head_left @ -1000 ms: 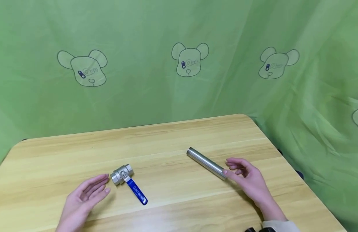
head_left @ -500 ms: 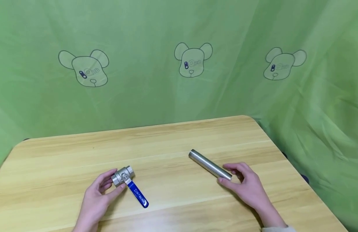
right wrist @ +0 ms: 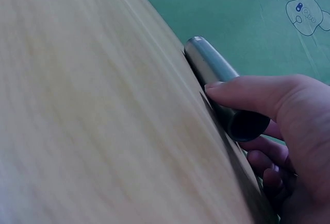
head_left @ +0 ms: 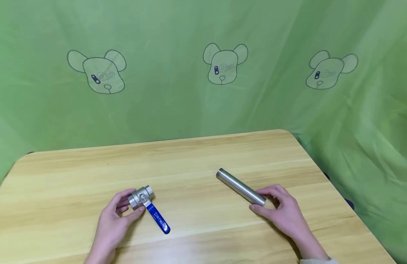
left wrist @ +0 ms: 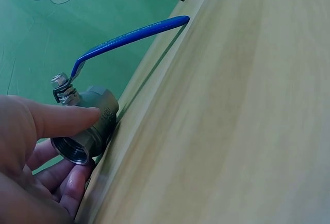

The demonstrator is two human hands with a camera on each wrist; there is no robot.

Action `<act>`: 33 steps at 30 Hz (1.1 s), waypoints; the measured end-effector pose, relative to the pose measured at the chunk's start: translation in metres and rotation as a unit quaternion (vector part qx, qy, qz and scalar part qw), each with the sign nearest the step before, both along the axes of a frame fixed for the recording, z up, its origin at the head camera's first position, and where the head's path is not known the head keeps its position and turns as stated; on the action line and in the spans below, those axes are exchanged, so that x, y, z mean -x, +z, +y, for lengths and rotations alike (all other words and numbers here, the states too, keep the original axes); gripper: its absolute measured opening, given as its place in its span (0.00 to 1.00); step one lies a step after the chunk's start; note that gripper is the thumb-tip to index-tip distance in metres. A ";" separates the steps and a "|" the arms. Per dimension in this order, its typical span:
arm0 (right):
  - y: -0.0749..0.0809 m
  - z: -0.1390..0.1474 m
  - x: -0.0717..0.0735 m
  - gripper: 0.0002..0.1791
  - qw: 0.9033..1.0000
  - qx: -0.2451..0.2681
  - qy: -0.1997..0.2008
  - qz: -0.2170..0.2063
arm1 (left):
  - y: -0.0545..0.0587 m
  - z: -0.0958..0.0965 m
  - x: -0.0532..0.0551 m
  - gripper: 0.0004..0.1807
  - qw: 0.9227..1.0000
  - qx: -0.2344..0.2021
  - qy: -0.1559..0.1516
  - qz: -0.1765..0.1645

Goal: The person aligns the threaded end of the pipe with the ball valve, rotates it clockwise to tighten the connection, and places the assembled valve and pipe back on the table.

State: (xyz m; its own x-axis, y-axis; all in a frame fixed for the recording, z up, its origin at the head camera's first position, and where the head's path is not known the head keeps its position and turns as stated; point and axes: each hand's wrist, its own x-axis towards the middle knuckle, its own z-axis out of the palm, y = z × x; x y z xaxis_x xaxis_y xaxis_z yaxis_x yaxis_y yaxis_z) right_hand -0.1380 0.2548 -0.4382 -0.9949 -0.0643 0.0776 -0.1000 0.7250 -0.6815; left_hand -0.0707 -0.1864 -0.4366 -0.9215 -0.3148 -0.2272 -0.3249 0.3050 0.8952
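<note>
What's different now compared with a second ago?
The left hand moved rightward and now grips the valve. The right hand now holds the near end of the metal pipe between thumb and fingers. The valve's blue lever and the pipe point much the same way as before.

A silvery metal valve [head_left: 139, 198] sits between the thumb [left wrist: 67, 121] and fingers [left wrist: 75, 185] of the left hand [head_left: 112, 223], its threaded open end facing back into that hand. The blue lever [head_left: 158, 219], marked with pale lettering, slants past the thumb's tip, its free end clear of the fingers. A smooth, hollow metal tube [head_left: 239, 186] has its near end between the right hand's [head_left: 286, 212] thumb and fingers; its far end reaches forward and leftward beyond the fingertips.
</note>
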 end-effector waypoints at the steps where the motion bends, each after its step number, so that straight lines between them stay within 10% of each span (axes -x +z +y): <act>1: 0.001 0.000 0.000 0.24 1.000 0.002 -0.001 0.002 | 0.001 0.000 0.001 0.37 1.000 -0.002 -0.002 -0.002; 17: 0.002 0.001 -0.002 0.32 1.000 0.003 0.005 0.002 | 0.005 0.006 0.005 0.35 0.999 0.012 0.013 0.045; 33: -0.007 -0.001 -0.004 0.19 0.993 0.017 -0.014 0.117 | 0.003 0.001 -0.002 0.34 0.999 -0.013 0.010 0.049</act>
State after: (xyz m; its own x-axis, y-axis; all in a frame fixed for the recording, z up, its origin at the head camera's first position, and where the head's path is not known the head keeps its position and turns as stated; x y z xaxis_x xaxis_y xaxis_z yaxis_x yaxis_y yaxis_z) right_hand -0.1336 0.2543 -0.4451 -0.9509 -0.0302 0.3079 -0.2382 0.7066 -0.6663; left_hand -0.0687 -0.1858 -0.4335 -0.9334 -0.3282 -0.1447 -0.2410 0.2751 0.9307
